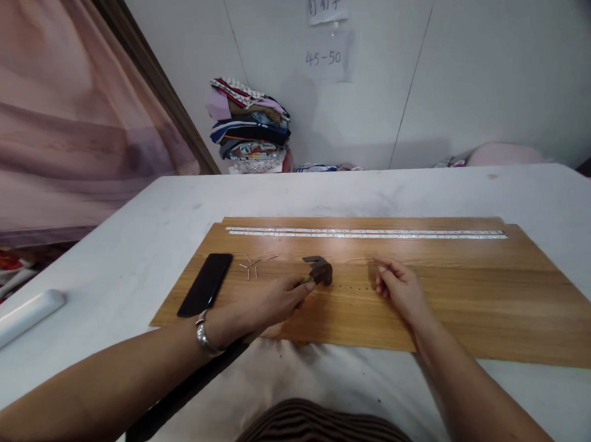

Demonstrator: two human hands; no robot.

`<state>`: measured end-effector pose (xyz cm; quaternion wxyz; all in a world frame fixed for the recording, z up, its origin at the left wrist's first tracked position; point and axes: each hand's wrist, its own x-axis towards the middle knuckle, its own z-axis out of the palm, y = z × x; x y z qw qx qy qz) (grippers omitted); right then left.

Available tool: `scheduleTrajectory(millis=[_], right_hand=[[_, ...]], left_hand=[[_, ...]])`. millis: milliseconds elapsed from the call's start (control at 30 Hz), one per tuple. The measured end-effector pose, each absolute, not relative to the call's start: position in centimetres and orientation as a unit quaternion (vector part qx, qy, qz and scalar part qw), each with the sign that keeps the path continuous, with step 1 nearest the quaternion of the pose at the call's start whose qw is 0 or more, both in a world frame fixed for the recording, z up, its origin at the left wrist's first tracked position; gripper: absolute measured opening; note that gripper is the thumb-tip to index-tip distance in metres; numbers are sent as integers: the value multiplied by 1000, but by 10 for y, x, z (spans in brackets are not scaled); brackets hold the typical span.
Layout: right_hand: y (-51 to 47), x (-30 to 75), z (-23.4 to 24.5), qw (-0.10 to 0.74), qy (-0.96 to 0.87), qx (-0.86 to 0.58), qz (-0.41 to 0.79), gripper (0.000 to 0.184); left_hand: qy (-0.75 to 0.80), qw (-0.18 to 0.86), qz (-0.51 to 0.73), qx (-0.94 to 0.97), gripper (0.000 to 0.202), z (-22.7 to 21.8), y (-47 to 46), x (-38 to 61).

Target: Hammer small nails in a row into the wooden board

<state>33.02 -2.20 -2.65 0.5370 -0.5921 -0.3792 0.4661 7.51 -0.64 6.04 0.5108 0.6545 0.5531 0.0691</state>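
Where the hammer (321,270) is: in the left hand (283,299), head poking out just past the thumb, toward the right hand (402,291). Dark handle runs back under the wrist. Can't tell if the head actually touches the wood.
Left hand: fingers wrapped right around the handle, pretty snug grip.
Right hand: well apart from the hammer, off to its right. Index finger reaches out toward the left, the others are curled in under it. Can't tell if anything tiny is pinched there.
Dots (350,288): a row of little dark ones between the hammer head and the right hand. Too small to say if they're nail heads or holes.
Nails (249,266): loose scatter, a bit beyond the left hand and to its left.
Phone (205,285): left of the left hand, near the bracelet (203,333), dark screen up.
Strips (365,235): two long pale ones side by side, past both hands.
Board (481,292): wood, under both hands, lying on the white table (124,237).
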Motion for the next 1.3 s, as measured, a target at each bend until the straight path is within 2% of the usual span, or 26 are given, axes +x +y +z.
scheduleTrajectory(millis=[233,467,733,1000,1300], right_hand=[[-21,330,-29,546,-370,-587,469,41],[-21,331,-30,548,-367,-590,466,39],[-21,331,-32,548,-375,-584,466,38],[-22,331,-30,545,-372,-588,468,37],[-22,330,-28,539,-374,-592,468,38]], left_hand=[[536,537,72,648,42,64,-3,70],[557,524,38,643,43,58,-4,72],[558,523,58,642,40,69,-4,74],[559,516,35,649,41,56,-4,72],[571,517,50,636,41,71,-4,77]])
